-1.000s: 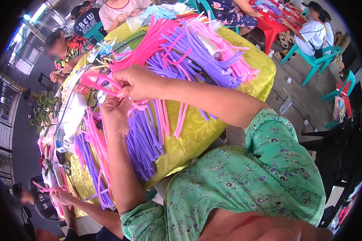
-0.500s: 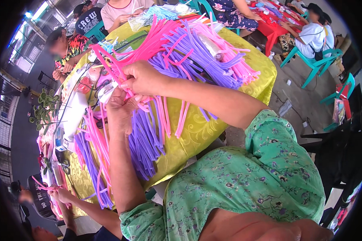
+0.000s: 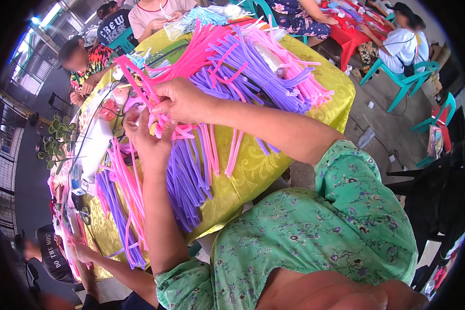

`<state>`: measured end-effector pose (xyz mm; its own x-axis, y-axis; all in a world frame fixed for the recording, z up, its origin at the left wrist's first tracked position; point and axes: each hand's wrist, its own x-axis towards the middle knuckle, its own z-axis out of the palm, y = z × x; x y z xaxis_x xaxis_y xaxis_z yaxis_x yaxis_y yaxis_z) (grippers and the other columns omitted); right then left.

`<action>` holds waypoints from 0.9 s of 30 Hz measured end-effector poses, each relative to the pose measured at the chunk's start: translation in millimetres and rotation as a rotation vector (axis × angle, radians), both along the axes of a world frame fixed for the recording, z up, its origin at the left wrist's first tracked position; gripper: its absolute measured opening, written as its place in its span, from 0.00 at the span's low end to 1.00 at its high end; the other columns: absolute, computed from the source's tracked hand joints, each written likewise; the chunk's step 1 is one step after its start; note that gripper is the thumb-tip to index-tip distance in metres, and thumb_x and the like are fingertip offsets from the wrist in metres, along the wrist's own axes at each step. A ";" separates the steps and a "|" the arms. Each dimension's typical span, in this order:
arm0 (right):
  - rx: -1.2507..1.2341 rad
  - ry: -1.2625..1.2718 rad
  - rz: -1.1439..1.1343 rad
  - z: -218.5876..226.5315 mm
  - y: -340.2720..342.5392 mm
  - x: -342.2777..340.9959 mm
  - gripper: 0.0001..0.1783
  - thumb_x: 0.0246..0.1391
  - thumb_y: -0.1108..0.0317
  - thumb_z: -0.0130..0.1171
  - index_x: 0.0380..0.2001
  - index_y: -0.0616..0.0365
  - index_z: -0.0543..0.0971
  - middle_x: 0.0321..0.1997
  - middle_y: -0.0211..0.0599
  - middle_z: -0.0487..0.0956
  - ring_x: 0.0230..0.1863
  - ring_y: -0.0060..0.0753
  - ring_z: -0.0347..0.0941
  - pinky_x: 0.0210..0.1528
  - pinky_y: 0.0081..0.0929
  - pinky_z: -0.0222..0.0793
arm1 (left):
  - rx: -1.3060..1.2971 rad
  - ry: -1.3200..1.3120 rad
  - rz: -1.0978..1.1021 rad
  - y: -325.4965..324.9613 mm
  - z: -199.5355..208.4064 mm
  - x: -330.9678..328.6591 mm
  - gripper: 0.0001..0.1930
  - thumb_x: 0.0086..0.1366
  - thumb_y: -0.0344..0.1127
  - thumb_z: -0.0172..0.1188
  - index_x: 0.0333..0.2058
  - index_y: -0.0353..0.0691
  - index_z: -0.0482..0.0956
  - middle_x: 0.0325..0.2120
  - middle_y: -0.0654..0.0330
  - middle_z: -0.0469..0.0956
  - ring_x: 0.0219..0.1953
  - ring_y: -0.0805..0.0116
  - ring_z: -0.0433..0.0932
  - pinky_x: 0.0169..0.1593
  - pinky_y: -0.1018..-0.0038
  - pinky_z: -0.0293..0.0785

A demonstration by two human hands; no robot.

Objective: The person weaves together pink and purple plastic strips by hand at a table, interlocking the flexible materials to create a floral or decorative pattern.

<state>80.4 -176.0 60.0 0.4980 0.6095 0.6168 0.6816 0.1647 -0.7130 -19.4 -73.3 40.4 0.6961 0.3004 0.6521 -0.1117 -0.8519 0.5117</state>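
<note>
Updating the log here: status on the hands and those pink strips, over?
Right hand pinching pink strips. Left hand beside them, thumb and fingers apart. Purple strips close by on yellow cloth.

A yellow-clothed table [image 3: 258, 164] carries loose bundles of purple rods [image 3: 267, 80], hot-pink rods [image 3: 195, 54] and paler pink rods [image 3: 318, 89].

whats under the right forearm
Purple strips and pink strips show on both sides of the right forearm, against the yellow tablecloth. The part directly beneath the arm is covered, so whether any strip runs through unbroken cannot be seen.
</note>
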 end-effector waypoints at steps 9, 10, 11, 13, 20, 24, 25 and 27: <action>0.015 0.233 0.194 1.1 2.8 3.0 0.02 0.47 0.77 0.53 0.27 0.63 0.71 0.22 0.29 0.73 0.25 0.16 0.66 0.28 0.20 0.65 | -0.407 0.087 -0.275 -5.9 6.8 -3.9 0.18 0.52 0.35 0.60 0.38 0.29 0.69 0.32 0.54 0.73 0.37 0.70 0.72 0.42 0.77 0.67; -0.023 0.263 0.221 2.9 3.2 5.9 0.02 0.48 0.77 0.52 0.28 0.62 0.71 0.23 0.27 0.73 0.26 0.16 0.67 0.30 0.19 0.65 | -0.561 0.083 -0.351 -4.0 2.6 -3.6 0.17 0.54 0.35 0.59 0.38 0.29 0.69 0.30 0.55 0.73 0.34 0.71 0.73 0.41 0.79 0.67; 0.021 0.252 0.229 0.8 4.9 10.3 0.02 0.49 0.77 0.51 0.29 0.62 0.71 0.24 0.28 0.73 0.27 0.16 0.67 0.31 0.19 0.65 | -0.714 0.082 -0.436 -4.7 1.1 -1.4 0.16 0.55 0.34 0.57 0.39 0.30 0.69 0.29 0.56 0.74 0.32 0.73 0.74 0.39 0.80 0.68; 0.110 0.231 0.245 -6.3 10.6 18.6 0.03 0.50 0.77 0.50 0.30 0.61 0.71 0.26 0.29 0.73 0.29 0.16 0.67 0.32 0.18 0.65 | -0.921 0.127 -0.484 -7.6 3.2 -0.8 0.13 0.61 0.33 0.50 0.40 0.30 0.69 0.31 0.54 0.74 0.34 0.70 0.75 0.38 0.79 0.71; 0.084 0.103 0.141 -0.6 5.7 19.2 0.09 0.50 0.77 0.49 0.36 0.62 0.70 0.28 0.35 0.74 0.31 0.20 0.69 0.34 0.20 0.66 | -1.225 0.218 -0.579 -10.2 10.0 -4.1 0.13 0.62 0.31 0.45 0.42 0.30 0.68 0.35 0.49 0.75 0.36 0.61 0.76 0.37 0.74 0.75; -0.083 0.058 0.070 1.9 1.4 16.1 0.07 0.49 0.77 0.48 0.34 0.64 0.67 0.28 0.42 0.72 0.30 0.31 0.71 0.33 0.24 0.66 | -1.337 0.249 -0.591 -9.5 2.2 -1.7 0.11 0.61 0.30 0.46 0.42 0.32 0.69 0.35 0.50 0.75 0.36 0.60 0.77 0.36 0.74 0.75; -0.117 0.037 0.045 -2.4 3.1 17.2 0.06 0.50 0.76 0.47 0.33 0.64 0.67 0.28 0.44 0.71 0.30 0.34 0.70 0.32 0.26 0.66 | -1.395 0.228 -0.624 -13.0 1.7 -1.0 0.11 0.61 0.29 0.46 0.41 0.33 0.69 0.35 0.50 0.75 0.36 0.61 0.77 0.35 0.74 0.75; -0.134 0.011 0.056 2.4 2.3 9.7 0.06 0.51 0.73 0.44 0.31 0.65 0.65 0.28 0.46 0.70 0.30 0.41 0.70 0.31 0.30 0.65 | -1.513 0.182 -0.680 -18.6 -0.8 -2.7 0.10 0.61 0.29 0.46 0.40 0.34 0.70 0.34 0.51 0.75 0.35 0.61 0.77 0.34 0.74 0.75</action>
<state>90.1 -173.7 62.4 0.4666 0.7136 0.5226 0.6662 0.1050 -0.7383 -22.2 -91.9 39.7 0.9846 0.1735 -0.0234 -0.0802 0.5662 0.8204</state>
